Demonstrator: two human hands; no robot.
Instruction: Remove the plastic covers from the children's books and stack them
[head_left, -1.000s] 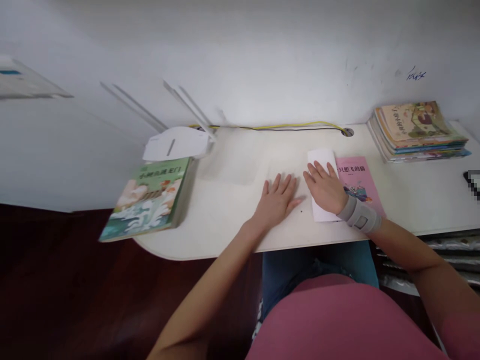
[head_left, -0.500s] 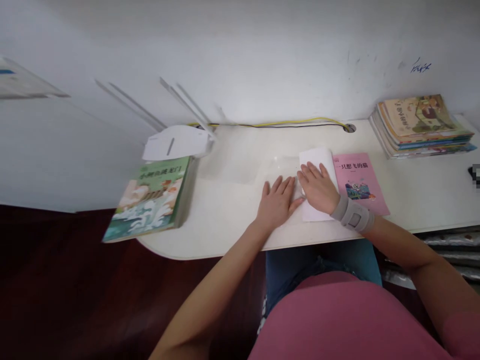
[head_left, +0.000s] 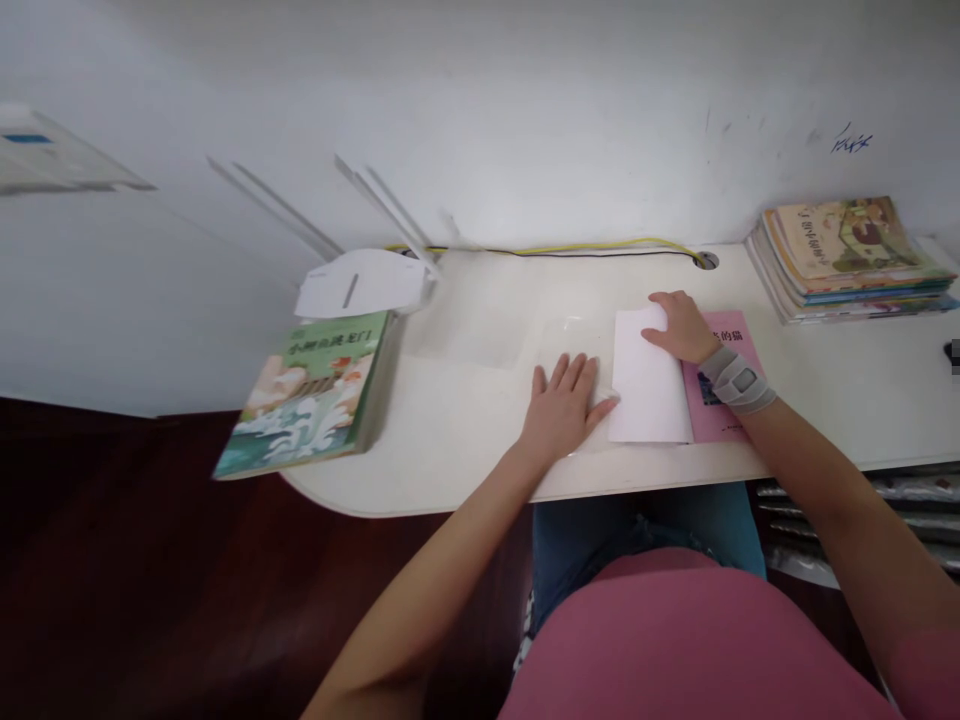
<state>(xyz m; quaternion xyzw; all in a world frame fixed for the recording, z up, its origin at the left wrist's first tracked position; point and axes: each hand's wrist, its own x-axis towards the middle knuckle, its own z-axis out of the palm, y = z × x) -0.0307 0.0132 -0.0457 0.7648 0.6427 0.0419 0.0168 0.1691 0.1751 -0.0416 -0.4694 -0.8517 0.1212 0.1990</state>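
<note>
My left hand (head_left: 561, 405) lies flat on the white desk (head_left: 465, 420), fingers spread, its thumb touching the left edge of a folded white paper (head_left: 646, 385). My right hand (head_left: 679, 325), with a grey wrist brace, rests its fingers on the paper's far right corner. The paper overlaps the left side of a pink book (head_left: 724, 385) that lies flat on the desk.
A green picture book (head_left: 319, 390) overhangs the desk's left edge beside a white router (head_left: 364, 282) with antennas. A stack of books (head_left: 847, 258) sits at the back right. A yellow cable (head_left: 570, 248) runs along the wall to a cable hole (head_left: 706, 261).
My right hand slid from the middle of the paper up to its far right corner. The paper shifted slightly left earlier. My left hand stayed flat beside it.
</note>
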